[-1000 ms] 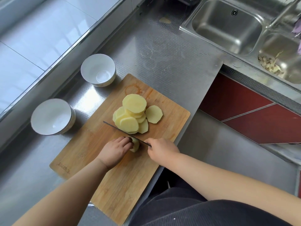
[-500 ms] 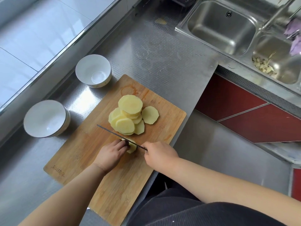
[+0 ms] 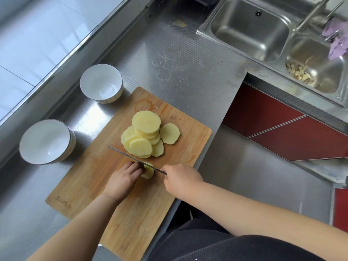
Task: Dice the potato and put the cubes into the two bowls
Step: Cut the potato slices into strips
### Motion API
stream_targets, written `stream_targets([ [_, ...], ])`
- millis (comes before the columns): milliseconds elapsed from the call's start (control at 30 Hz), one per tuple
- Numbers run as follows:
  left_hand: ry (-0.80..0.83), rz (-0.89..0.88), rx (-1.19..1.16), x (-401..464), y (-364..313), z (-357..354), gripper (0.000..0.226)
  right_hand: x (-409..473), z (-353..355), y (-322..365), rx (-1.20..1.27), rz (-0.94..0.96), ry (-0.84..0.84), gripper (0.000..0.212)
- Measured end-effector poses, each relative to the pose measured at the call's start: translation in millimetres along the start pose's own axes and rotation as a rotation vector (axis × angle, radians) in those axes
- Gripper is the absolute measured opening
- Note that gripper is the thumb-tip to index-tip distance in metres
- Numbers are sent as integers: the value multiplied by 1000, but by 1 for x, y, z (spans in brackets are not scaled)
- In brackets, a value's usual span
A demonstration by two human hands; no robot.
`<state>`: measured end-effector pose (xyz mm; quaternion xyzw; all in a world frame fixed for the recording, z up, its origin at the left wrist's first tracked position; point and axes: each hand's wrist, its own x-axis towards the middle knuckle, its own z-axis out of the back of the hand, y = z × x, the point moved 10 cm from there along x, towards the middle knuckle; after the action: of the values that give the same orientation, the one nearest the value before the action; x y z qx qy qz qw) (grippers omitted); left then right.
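Right hand (image 3: 180, 180) grips the thin-bladed kitchen knife (image 3: 135, 160), blade on the pale yellow potato end piece (image 3: 147, 171); left hand (image 3: 123, 178) curls over it, pinning it. Peeled round potato slices (image 3: 145, 137) sit stacked beyond on the wooden cutting board (image 3: 131, 213), whose stamped logo is unreadable. Two white ceramic bowls (image 3: 47, 142) wait left on the steel bench (image 3: 178, 59).

A single head-worn wide-angle view is given, aimed steeply downward and forward from above the wooden cutting board (image 3: 131, 200). The steel counter (image 3: 169, 68) is seen close, and the double sink (image 3: 250, 29) is caught at upper right.
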<state>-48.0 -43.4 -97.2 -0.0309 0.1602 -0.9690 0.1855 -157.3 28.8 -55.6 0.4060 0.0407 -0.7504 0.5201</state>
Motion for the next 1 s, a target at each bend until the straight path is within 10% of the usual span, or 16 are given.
stream_targets([
  [1000,-61,72,-18,-2,7,1,23,6,-9,-7,-20,-19,-69,17],
])
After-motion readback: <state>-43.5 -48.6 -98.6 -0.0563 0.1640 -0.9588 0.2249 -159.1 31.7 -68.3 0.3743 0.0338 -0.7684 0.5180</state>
